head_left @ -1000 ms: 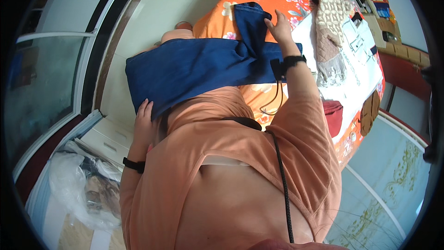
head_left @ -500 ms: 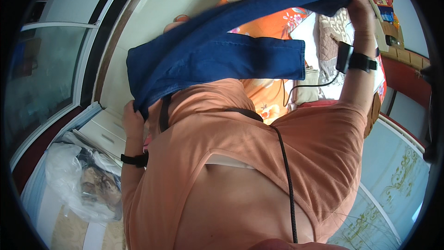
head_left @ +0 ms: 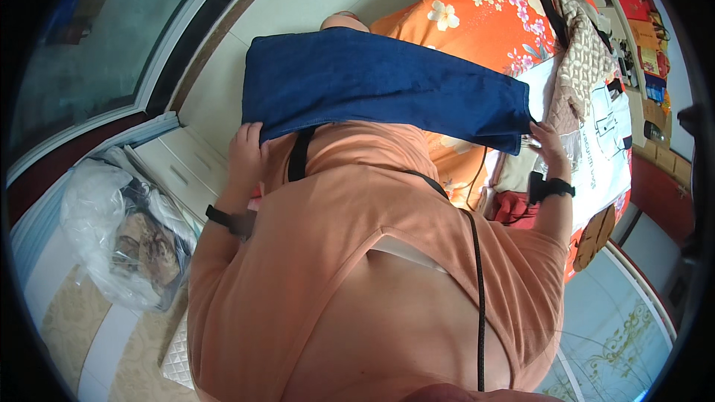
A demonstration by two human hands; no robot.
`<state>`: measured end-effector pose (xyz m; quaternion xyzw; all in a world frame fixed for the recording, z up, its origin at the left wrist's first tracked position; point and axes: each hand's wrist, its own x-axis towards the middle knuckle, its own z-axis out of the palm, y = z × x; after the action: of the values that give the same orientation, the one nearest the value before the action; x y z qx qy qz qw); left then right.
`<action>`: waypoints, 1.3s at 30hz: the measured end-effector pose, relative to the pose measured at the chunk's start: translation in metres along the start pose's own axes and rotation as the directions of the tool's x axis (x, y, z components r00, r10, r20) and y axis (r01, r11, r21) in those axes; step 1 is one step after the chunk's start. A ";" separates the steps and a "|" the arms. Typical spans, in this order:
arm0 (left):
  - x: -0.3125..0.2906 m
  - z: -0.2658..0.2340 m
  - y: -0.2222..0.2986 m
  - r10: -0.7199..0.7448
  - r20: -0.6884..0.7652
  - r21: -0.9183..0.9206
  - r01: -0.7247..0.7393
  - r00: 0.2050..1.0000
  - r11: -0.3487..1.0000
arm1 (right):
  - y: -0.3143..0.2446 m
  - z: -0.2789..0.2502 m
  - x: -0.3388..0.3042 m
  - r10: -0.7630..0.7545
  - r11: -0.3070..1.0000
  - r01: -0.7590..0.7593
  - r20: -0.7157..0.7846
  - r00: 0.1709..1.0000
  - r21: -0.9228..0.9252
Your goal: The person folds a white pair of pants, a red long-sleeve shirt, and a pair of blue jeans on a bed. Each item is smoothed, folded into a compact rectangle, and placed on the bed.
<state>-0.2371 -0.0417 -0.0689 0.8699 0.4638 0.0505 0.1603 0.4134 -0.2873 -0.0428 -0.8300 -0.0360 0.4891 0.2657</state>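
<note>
Dark blue jeans (head_left: 372, 78) lie folded lengthwise in a wide band across my lap, one leg over the other. My left hand (head_left: 248, 152) grips their lower left corner, with the fingertips curled over the edge. At the other end, my right hand (head_left: 550, 143) pinches the hem end of the legs near its lower right corner. The two leg layers part slightly there. Part of each hand's grip is hidden by the cloth. Both wrists wear black straps.
An orange flowered bedspread (head_left: 447, 15) lies beyond and to the right. On it are a beige quilted garment (head_left: 585, 37), a white printed bag (head_left: 607, 134) and red cloth (head_left: 515, 208). A clear plastic bag (head_left: 93, 223) stands at left, below a glass sliding door (head_left: 112, 45).
My right hand has come down from the upper right, bringing the raised leg onto the other one. The jeans now lie flatter. My left hand stays at the left corner.
</note>
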 end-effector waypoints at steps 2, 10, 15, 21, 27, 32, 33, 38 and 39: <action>0.007 -0.001 0.002 0.023 -0.004 -0.001 -0.023 1.000 1.000 | 0.012 0.012 0.004 0.088 0.989 -0.099 0.103 0.991 0.106; 0.029 -0.017 0.000 0.148 0.122 0.056 -0.156 0.981 0.986 | 0.011 0.026 0.008 0.050 0.970 -0.021 -0.114 0.992 0.243; 0.020 -0.023 -0.003 0.269 0.209 0.141 -0.301 0.940 0.943 | -0.014 -0.026 -0.024 -0.390 0.722 0.482 -0.283 0.876 0.496; 0.031 -0.032 0.016 0.343 0.279 -0.079 -0.334 0.897 0.939 | 0.073 0.017 0.011 0.098 0.909 0.098 -0.434 0.895 0.405; 0.075 -0.035 0.061 0.424 0.165 -0.196 -0.391 0.891 0.899 | 0.100 0.054 0.021 0.371 0.759 -0.057 -0.360 0.856 0.648; 0.100 -0.011 0.088 0.495 0.356 -0.145 -0.476 0.793 0.867 | 0.080 0.065 0.020 0.321 0.799 -0.028 -0.387 0.864 0.601; 0.102 -0.007 0.088 0.502 0.405 -0.130 -0.495 0.764 0.859 | 0.079 0.066 0.026 0.321 0.770 -0.040 -0.333 0.886 0.637; 0.101 0.005 0.085 0.550 0.439 -0.225 -0.506 0.710 0.833 | 0.092 0.047 0.019 0.198 0.808 0.137 -0.483 0.853 0.573; 0.101 0.005 0.085 0.558 0.418 -0.246 -0.503 0.717 0.829 | 0.093 0.051 0.011 0.329 0.728 0.034 -0.393 0.859 0.684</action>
<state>-0.1118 -0.0036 -0.0522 0.9406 0.1374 -0.0926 0.2964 0.3579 -0.3423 -0.1152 -0.7737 0.2791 0.2626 0.5046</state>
